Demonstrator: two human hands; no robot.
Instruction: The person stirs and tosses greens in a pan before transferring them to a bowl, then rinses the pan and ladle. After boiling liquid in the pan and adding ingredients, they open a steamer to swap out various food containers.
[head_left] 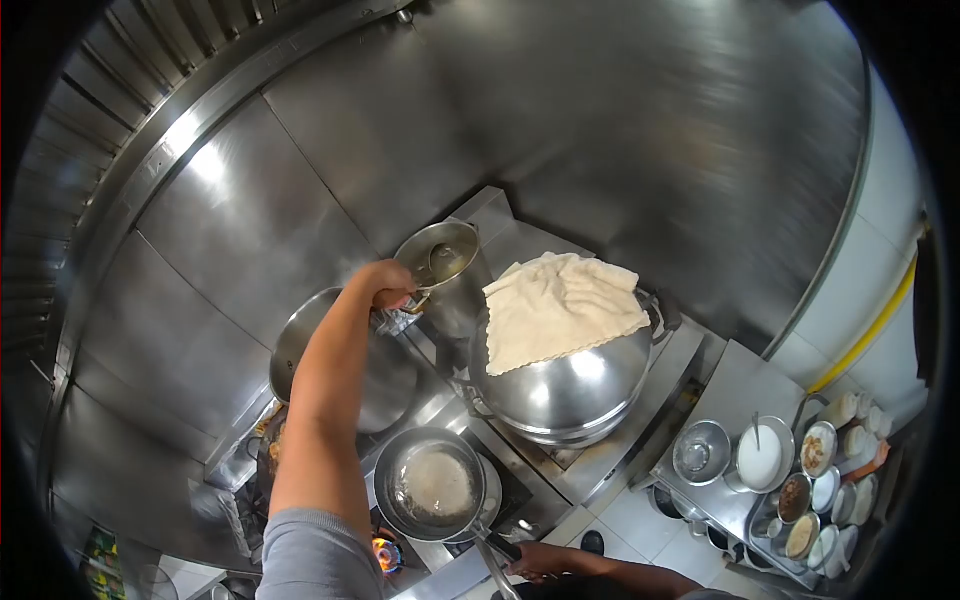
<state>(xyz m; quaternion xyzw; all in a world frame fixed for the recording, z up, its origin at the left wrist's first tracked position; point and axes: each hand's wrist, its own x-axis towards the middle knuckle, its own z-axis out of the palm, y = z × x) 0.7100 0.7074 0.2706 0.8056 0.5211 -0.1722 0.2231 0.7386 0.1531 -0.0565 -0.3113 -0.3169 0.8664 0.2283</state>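
Observation:
My left hand (388, 284) reaches over the stove to the rim of a tall steel pot (468, 305). Its fingers are closed around what looks like the handle of a ladle (446, 262), whose round bowl is inside the pot. Down at the front, my right hand (538, 563) grips the dark handle of a frying pan (386, 490). Clear liquid and a pale round patch show in the pan. A long metal handle (498, 572) passes beside the pan's handle; its other end is hard to make out.
A large open pot (300, 335) stands behind my left forearm. At right, a cream cloth (560, 305) covers part of a domed steel lid (565, 395). A burner flame (388, 552) burns near my sleeve. Another person's hand (880, 456) is by ingredient bowls (795, 497).

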